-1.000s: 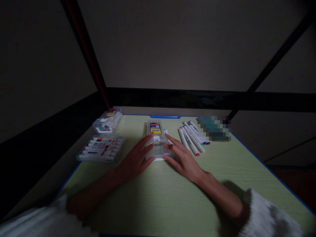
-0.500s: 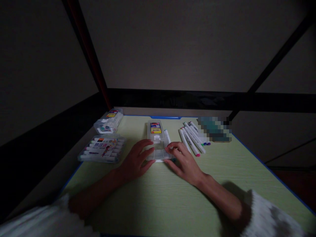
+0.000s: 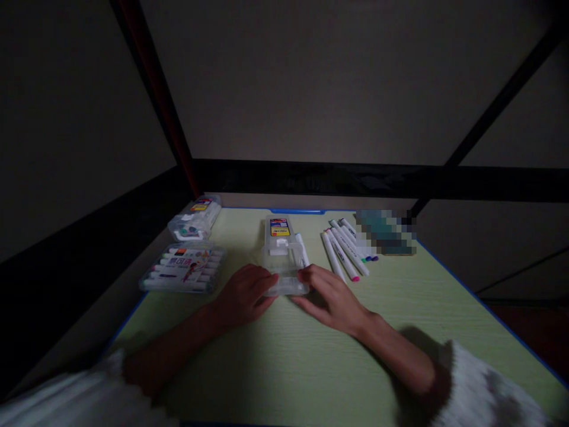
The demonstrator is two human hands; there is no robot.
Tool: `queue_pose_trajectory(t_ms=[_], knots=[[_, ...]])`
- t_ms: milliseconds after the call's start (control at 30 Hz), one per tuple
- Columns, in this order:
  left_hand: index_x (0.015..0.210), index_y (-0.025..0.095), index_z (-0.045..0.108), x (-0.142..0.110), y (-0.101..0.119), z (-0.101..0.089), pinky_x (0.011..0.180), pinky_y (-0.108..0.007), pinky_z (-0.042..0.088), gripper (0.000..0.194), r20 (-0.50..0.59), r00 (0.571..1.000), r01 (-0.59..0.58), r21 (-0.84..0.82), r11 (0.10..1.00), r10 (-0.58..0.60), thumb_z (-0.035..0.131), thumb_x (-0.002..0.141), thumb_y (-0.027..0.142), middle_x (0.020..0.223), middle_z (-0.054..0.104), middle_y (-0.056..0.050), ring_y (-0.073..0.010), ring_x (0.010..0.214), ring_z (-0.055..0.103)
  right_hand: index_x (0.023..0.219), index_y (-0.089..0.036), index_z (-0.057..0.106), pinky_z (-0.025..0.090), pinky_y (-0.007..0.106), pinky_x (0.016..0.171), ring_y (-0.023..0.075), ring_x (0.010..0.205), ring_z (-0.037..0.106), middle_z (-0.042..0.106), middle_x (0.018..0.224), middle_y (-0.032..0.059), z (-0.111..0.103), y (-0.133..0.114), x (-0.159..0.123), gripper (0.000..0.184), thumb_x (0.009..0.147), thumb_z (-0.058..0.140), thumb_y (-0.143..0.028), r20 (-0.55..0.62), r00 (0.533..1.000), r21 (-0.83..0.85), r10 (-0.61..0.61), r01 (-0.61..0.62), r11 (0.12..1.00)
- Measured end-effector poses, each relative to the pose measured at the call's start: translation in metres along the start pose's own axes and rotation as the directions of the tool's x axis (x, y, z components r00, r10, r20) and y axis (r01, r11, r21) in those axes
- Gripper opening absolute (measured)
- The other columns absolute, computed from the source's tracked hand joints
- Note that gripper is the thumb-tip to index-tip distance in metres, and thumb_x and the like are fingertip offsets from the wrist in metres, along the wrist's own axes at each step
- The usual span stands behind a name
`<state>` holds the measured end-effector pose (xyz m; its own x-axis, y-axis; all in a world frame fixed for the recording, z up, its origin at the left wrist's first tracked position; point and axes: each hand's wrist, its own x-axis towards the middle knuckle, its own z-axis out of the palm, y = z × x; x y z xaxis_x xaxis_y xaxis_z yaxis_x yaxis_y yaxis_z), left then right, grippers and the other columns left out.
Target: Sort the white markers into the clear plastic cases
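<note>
A clear plastic marker case [image 3: 285,267] lies in front of me at the middle of the table, its long end pointing away. A red, blue and yellow label is on the far part, with a white latch in front of it. My left hand [image 3: 249,295] grips the near left corner between thumb and fingers. Opposite it, my right hand [image 3: 331,296] pinches the near right corner. No markers are visible inside the near part. One white marker [image 3: 303,249] lies against the right side of the case, its near end hidden by my right hand.
Several loose white markers [image 3: 344,252] lie to the right, beside a pixelated flat object [image 3: 386,232]. At the left are a filled marker case [image 3: 184,270] and another clear case [image 3: 195,219] behind it. The green tabletop [image 3: 284,367] has a blue edge.
My fingers have moved from the top of the case down to its near corners and closed on them. The near clear part now stands higher and slightly closer to me.
</note>
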<state>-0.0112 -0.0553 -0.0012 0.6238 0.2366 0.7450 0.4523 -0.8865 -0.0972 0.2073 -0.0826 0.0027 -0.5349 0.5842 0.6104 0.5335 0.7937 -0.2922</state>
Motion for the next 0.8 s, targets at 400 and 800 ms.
queue_pose_trajectory(t_ms=[400,800], knots=[[0.078,0.015,0.054,0.007,0.004,-0.006,0.062,-0.026,0.044,0.008,0.074,0.995,-0.059,-0.06,0.996,0.063,0.05,0.084,0.018,0.068,0.059,-0.003,-0.0132,0.063,0.052,0.077,-0.018,0.049,0.043,0.027,0.061,0.0159,0.067,0.05,0.055,0.074,0.0049,0.006,0.0,0.0,0.019,0.091,0.037,-0.023,0.105,0.994,-0.103,-0.033,0.044,0.994],[0.068,0.016,0.056,0.001,0.002,0.0,0.062,-0.025,0.038,0.019,0.192,0.98,-0.045,-0.005,0.999,0.045,0.048,0.086,0.017,0.065,0.055,-0.001,-0.0126,0.061,0.048,0.073,-0.017,0.048,0.042,0.026,0.058,0.0158,0.064,0.05,0.053,0.069,0.004,0.009,0.0,0.001,0.024,0.092,0.036,-0.023,0.12,0.992,-0.142,-0.04,0.057,0.988]])
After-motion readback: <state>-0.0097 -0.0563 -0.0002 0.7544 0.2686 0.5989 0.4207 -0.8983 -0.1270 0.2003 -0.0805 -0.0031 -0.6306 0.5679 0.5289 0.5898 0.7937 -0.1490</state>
